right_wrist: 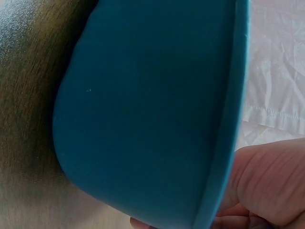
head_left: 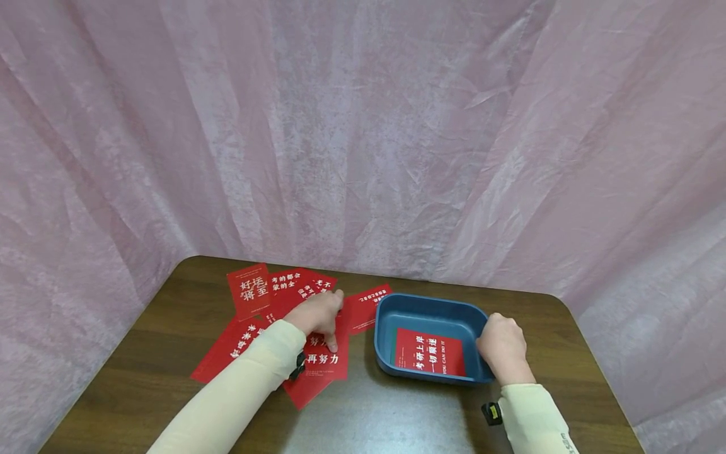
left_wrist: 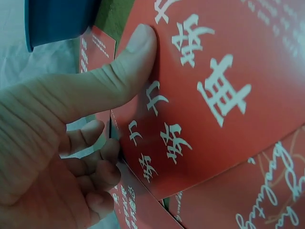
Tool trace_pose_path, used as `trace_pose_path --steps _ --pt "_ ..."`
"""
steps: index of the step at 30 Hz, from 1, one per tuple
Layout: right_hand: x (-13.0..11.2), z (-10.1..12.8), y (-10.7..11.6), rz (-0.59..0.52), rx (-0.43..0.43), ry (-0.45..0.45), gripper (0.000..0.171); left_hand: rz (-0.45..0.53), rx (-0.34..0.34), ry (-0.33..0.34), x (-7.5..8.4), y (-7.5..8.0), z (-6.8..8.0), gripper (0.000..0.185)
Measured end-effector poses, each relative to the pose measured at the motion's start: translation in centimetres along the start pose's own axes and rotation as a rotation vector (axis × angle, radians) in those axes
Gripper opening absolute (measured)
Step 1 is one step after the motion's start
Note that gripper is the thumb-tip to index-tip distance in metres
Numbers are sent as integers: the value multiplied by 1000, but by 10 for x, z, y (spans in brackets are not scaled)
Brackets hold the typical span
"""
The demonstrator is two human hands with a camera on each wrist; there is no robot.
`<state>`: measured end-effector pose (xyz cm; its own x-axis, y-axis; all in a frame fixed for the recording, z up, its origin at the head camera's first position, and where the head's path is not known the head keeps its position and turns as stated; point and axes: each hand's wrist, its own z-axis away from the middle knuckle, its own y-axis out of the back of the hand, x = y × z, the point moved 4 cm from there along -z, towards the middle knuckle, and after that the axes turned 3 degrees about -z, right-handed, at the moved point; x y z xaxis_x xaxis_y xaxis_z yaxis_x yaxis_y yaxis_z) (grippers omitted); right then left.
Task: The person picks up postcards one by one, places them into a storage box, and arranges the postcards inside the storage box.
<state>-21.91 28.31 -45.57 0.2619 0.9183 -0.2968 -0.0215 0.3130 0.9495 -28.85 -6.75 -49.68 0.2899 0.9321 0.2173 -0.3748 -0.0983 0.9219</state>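
A red card with white writing (head_left: 322, 360) lies over other red cards on the left half of the table. My left hand (head_left: 319, 313) is over it, thumb (left_wrist: 138, 52) on its printed face. The other fingers (left_wrist: 107, 174) are bent near the card's edge, apart from the thumb. My right hand (head_left: 503, 343) grips the right end of a blue plastic tub (head_left: 433, 304) at its rim; part of that grip is hidden behind the wall in the right wrist view. Inside the tub lies a red card (head_left: 429, 353) with white writing.
Several red cards overlap around the left hand, among them one at the back left (head_left: 247, 282), one at the left (head_left: 231, 347) and one beside the tub (head_left: 365, 309). A pink curtain (head_left: 363, 139) hangs behind the brown wooden table (head_left: 544, 321).
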Motion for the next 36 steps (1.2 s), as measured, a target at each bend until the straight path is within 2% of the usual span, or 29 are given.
trace_pose_path --steps 10,14,17,19,22,25,28,31,34,36 --pt "0 0 1 -1 -3 6 20 74 -20 51 -11 -1 4 79" --pt "0 1 2 -4 -13 1 20 20 5 56 -14 0 6 78" --pt "-1 1 2 0 -16 0 21 -6 35 40 -13 4 7 75" --pt "-1 1 1 2 -17 0 21 19 74 18 -11 7 6 69" --pt "-1 1 1 2 -13 4 20 47 147 -70 -2 12 1 63" --pt "-1 2 0 -2 -13 6 19 1 154 -186 10 8 -3 63" --pt "-1 4 -2 -2 -15 5 19 -74 79 -236 22 -3 -4 64" --pt "-1 4 -2 -5 -20 4 22 -163 49 -225 31 -8 0 60" --pt "-1 4 -1 -6 -17 12 23 -249 94 -201 35 -5 4 49" --pt "0 4 -1 -5 -10 17 22 -259 119 -178 35 -2 5 39"
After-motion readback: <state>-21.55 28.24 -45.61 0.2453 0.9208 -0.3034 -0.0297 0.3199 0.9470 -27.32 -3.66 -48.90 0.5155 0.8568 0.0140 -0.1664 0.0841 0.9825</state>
